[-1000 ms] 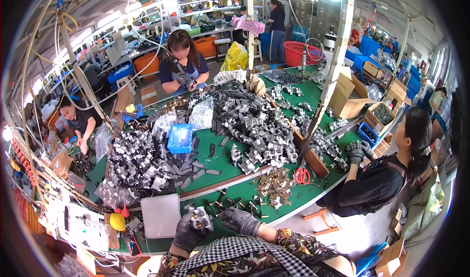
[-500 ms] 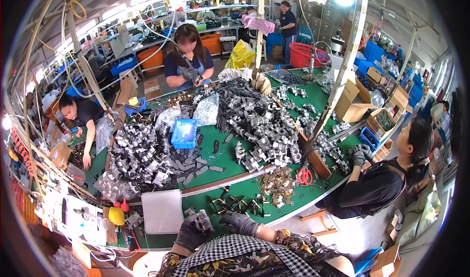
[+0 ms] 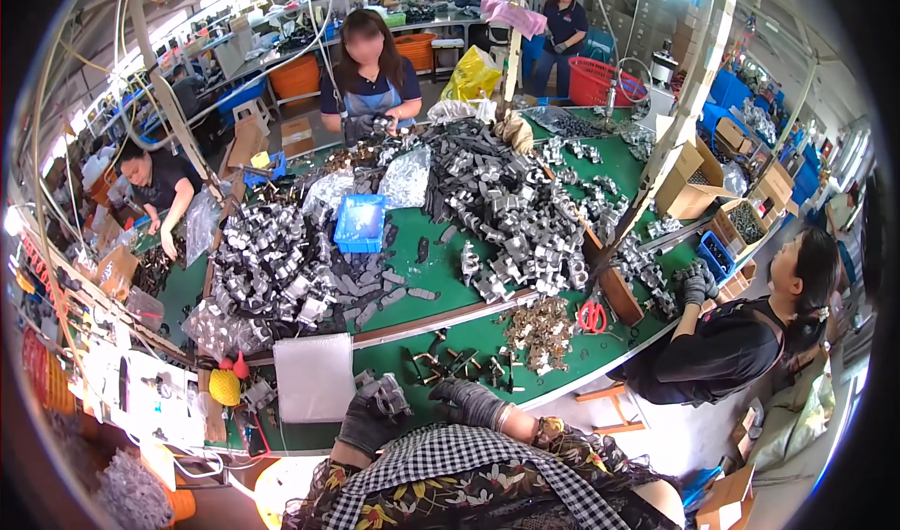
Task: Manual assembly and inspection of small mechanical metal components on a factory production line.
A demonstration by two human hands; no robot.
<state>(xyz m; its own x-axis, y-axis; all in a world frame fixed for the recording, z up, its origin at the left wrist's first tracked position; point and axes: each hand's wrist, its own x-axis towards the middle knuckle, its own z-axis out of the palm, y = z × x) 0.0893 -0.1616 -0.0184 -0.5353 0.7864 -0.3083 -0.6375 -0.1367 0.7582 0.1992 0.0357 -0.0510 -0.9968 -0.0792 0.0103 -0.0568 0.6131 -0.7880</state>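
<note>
My left hand (image 3: 368, 424), in a dark grey glove, is closed around a silver metal casting (image 3: 386, 394) that looks like a brake caliper. It holds the casting just above the near edge of the green bench. My right hand (image 3: 473, 404), gloved too, is just to the right with its fingers bent together beside several dark pins with brassy parts (image 3: 457, 358). Whatever its fingertips hold, if anything, is too small to make out. A heap of small brassy clips (image 3: 541, 335) lies beyond my right hand. White foam sheets (image 3: 314, 380) lie left of the casting.
Large heaps of silver castings (image 3: 272, 258) and dark flat pads (image 3: 384, 291) cover the bench beyond a wooden divider (image 3: 450, 317). A blue bin (image 3: 360, 224) stands among them. Red scissors (image 3: 592, 317) lie near a slanting post. Co-workers handle parts across the bench and at right.
My head view has shifted, so the bench sits differently in the picture. My left hand still holds the casting. The right hand's fingers are nearer the dark pins.
</note>
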